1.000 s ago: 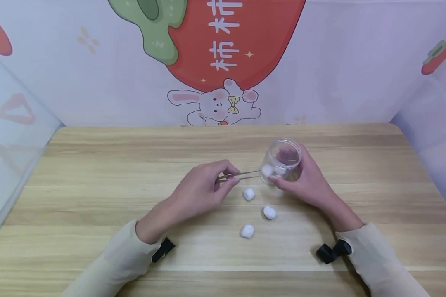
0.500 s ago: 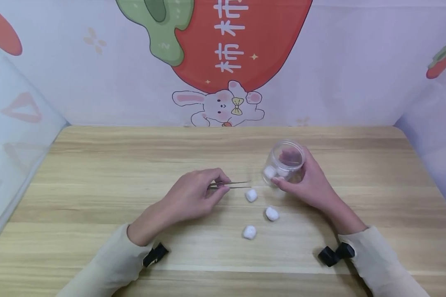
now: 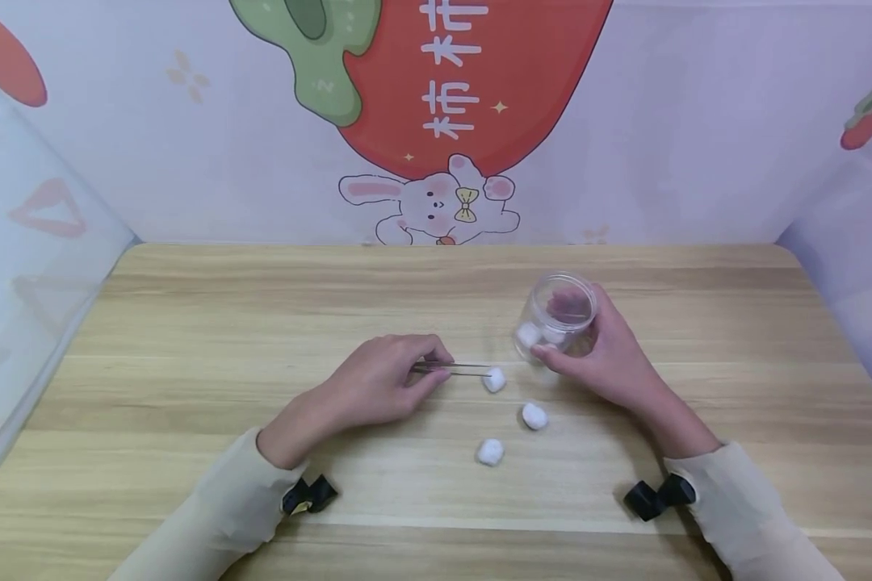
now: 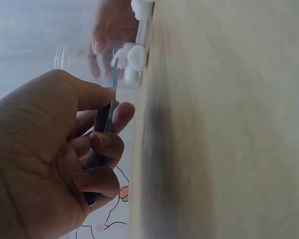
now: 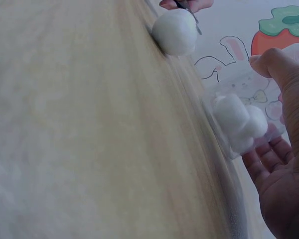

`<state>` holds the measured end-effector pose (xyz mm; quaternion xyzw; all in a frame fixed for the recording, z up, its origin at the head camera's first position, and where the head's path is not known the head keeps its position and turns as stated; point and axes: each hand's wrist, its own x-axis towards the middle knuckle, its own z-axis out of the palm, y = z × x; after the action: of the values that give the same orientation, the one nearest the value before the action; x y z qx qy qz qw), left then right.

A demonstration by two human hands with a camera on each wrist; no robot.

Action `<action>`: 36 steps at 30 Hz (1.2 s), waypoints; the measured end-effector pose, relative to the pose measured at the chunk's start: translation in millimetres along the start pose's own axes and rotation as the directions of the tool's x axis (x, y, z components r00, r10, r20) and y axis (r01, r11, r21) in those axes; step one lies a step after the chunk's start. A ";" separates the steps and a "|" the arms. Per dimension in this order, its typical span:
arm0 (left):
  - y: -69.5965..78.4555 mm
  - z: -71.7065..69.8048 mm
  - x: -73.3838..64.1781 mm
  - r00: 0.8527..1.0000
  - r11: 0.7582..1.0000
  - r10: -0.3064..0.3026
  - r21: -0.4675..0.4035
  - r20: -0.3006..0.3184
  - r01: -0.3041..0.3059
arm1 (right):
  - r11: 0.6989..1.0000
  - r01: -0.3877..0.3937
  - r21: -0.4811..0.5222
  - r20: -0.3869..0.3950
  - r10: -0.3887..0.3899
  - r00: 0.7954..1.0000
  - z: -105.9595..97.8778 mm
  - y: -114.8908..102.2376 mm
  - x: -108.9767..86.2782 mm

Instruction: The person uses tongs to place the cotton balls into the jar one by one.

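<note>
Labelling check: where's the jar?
In the head view, the jar is right of centre, gripped by the right hand, beyond three loose white balls.

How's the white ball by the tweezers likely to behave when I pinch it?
The ball looks cotton-like, so it's probably light and squashy. Being matte, it likely won't slip easily from the tweezers. Its lumpy roundness suggests it could roll if nudged.

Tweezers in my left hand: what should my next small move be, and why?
Perhaps lower the tweezers and pinch the nearest cotton ball: their tips stand apart at its edge in the head view, and the jar in your right hand already holds similar balls.
</note>
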<state>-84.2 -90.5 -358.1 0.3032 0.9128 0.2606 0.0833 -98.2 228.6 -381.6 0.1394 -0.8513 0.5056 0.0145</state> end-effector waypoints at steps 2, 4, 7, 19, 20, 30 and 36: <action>-0.3 1.7 1.0 1.000 1.000 0.000 -0.005 0.006 0.000 | 1.000 0.001 0.001 0.002 -0.001 1.000 -0.4 -0.1 -0.4; -0.2 3.3 1.5 1.000 1.000 0.001 -0.007 0.009 -0.001 | 1.000 0.006 0.000 0.002 -0.006 1.000 -0.6 0.2 -0.6; 0.2 5.1 2.0 1.000 1.000 0.008 -0.011 0.013 -0.007 | 1.000 0.012 0.001 -0.001 -0.012 1.000 -0.8 1.2 -0.6; 0.9 10.5 2.0 0.999 0.999 0.043 -0.007 0.007 -0.043 | 1.000 0.010 0.008 0.002 -0.010 1.000 -0.2 1.6 0.0; 1.0 11.4 2.4 0.999 0.999 0.047 -0.008 0.009 -0.046 | 1.000 0.009 0.005 0.000 -0.009 1.000 -0.6 1.5 -0.2; 2.5 15.7 3.9 1.000 1.000 0.029 -0.008 0.008 -0.029 | 1.000 0.012 0.002 -0.001 -0.012 1.000 -1.8 0.8 -0.6; 3.6 16.7 2.9 1.000 1.000 0.020 0.005 -0.004 -0.020 | 1.000 0.017 0.010 -0.001 -0.017 1.000 -0.7 1.0 -0.7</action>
<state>-79.5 -79.2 -370.4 0.3118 0.9105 0.2600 0.0780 -97.9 229.8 -382.2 0.1466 -0.8476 0.5096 0.0186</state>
